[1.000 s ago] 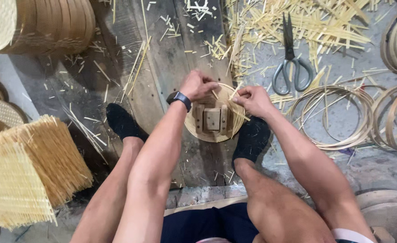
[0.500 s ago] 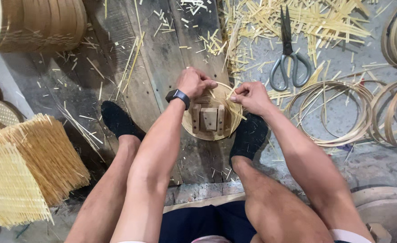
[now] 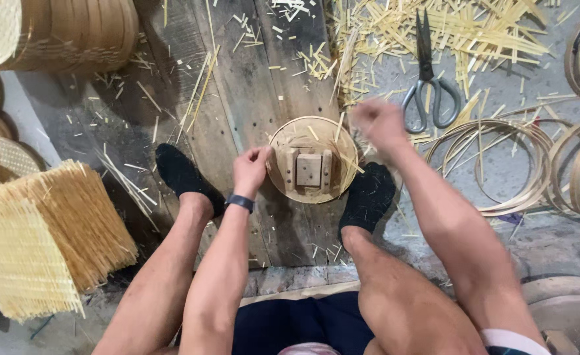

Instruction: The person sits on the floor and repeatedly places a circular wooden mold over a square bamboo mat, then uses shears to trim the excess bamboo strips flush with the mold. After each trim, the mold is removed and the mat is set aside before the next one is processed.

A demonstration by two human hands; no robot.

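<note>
A round woven bamboo disc (image 3: 312, 135) lies on the wooden board (image 3: 250, 85) between my feet, with a small wooden block frame (image 3: 309, 169) resting on it. My left hand (image 3: 252, 169), a dark watch on its wrist, pinches the disc's left rim. Blurred with motion, my right hand (image 3: 376, 123) hangs just off the disc's upper right edge, fingers closed; what it holds I cannot make out. Loose bamboo slivers (image 3: 340, 125) stick up from the disc near that hand.
Black-handled scissors (image 3: 428, 85) lie beyond my right hand among scattered bamboo strips (image 3: 447, 33). Coiled bamboo hoops (image 3: 500, 164) sit at the right. A woven bamboo mat (image 3: 37, 243) lies at the left, stacked baskets (image 3: 60, 29) at the top left. My feet wear black socks (image 3: 367, 197).
My right hand has lifted off the disc's rim and swung up to the right. My left hand slid down from the top edge to the left rim. The camera view shifted.
</note>
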